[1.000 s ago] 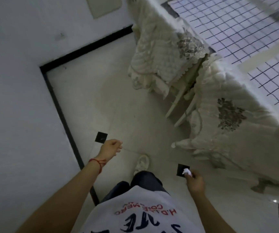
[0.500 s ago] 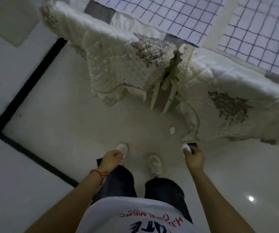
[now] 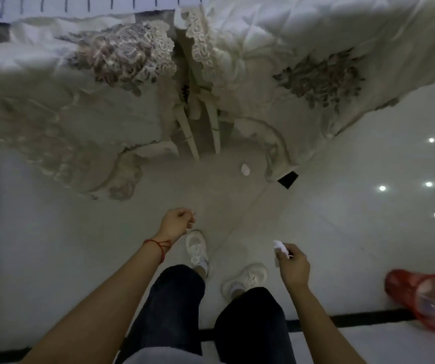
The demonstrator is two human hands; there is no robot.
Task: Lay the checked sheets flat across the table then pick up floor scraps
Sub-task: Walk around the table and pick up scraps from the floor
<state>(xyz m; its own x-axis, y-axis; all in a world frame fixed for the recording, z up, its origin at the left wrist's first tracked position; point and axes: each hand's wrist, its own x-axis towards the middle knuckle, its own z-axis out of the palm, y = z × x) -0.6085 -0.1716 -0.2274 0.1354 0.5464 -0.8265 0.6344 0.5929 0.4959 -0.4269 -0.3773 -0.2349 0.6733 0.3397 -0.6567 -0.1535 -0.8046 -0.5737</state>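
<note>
My right hand [image 3: 294, 266] pinches a small white paper scrap [image 3: 279, 245] above the floor near my right shoe. My left hand [image 3: 175, 222] hangs curled shut over the floor by my left shoe, with nothing visible in it. Another white scrap [image 3: 245, 169] lies on the tiled floor just in front of the table's hanging cloth. A checked sheet [image 3: 80, 3] shows at the top left edge, lying on the table.
A cream embroidered tablecloth [image 3: 250, 61] drapes to the floor across the top, with chair legs [image 3: 203, 127] poking through its gap. A red mesh bin [image 3: 431, 300] lies on the floor at the right. Black tile strips [image 3: 355, 320] run along the floor.
I have turned towards the table and stepped back, so the view now looks straight down. The red bin came into view. My right hand still holds the white scrap.
</note>
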